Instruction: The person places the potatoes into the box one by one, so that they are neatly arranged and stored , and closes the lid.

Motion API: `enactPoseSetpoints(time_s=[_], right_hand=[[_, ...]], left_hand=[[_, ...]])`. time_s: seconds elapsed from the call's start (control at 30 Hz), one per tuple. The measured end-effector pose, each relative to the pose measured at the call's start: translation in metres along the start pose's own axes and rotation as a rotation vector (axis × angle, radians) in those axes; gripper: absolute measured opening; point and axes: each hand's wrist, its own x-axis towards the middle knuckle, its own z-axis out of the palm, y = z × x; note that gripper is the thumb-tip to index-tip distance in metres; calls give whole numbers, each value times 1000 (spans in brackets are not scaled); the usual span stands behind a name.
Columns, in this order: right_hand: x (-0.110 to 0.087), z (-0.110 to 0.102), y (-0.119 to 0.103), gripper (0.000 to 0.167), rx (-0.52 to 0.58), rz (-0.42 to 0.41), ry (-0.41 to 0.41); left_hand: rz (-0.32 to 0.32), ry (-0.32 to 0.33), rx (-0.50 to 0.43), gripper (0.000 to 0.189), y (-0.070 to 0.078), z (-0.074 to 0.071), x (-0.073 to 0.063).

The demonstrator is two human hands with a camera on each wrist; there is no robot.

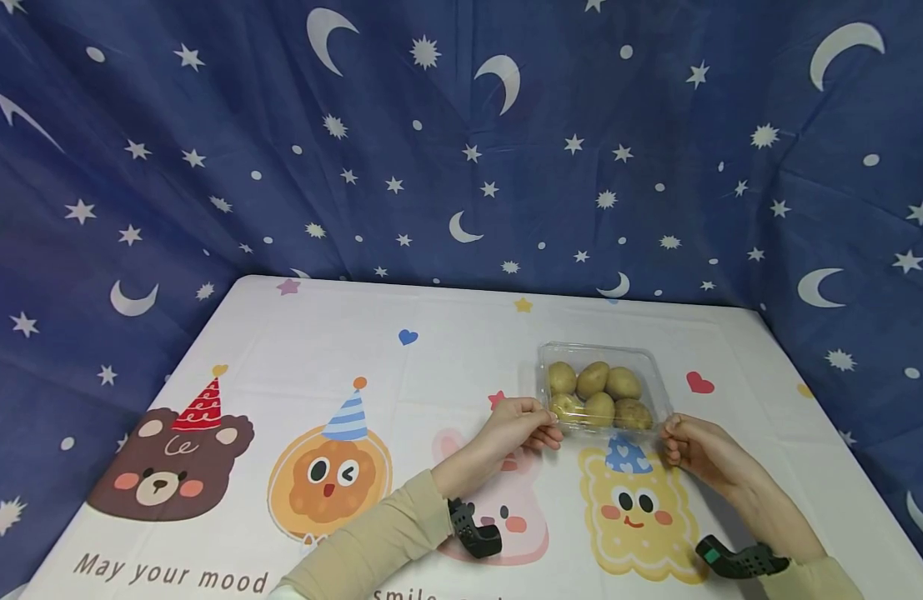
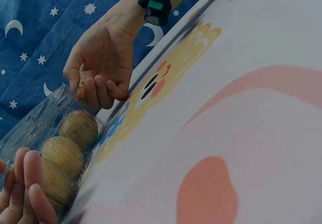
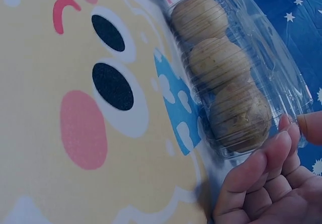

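Observation:
A clear plastic clamshell box (image 1: 652, 367) holding several potatoes (image 1: 592, 381) sits on the table, right of centre in the head view. My left hand (image 1: 523, 423) pinches its near left corner between thumb and fingers. At the near right corner, my right hand (image 1: 697, 450) grips the rim. In the right wrist view, the thumb and curled fingers of the right hand (image 3: 274, 178) close on the edge of the clear lid. Fingers of the left hand (image 2: 27, 189) lie along the box's ribbed side in the left wrist view, where the thumb is mostly hidden.
A white tablecloth (image 1: 341, 325) printed with cartoon animals and lettering covers the table. Behind it and at both sides hangs a dark blue curtain (image 1: 446, 167) with moons and stars. Each wrist wears a black strap device (image 1: 474, 529).

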Motion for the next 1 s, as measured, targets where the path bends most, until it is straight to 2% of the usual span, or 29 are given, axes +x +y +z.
enactPoseSetpoints(time_s=[0.23, 0.57, 0.67, 0.77, 1.0], right_hand=[[0, -1, 0, 39, 32, -28, -54], [0, 1, -4, 36, 22, 33, -9], [-1, 0, -5, 35, 23, 25, -19], [-3, -1, -6, 34, -18, 5, -14], [-7, -6, -12, 26, -152, -13, 66]], left_hand=[[3, 5, 5, 18, 0, 1, 1], [-4, -14, -5, 23, -3, -2, 2], [-16, -31, 4, 25, -2, -4, 2], [-36, -48, 35, 26, 0, -6, 2], [-47, -60, 113, 21, 2, -17, 0]])
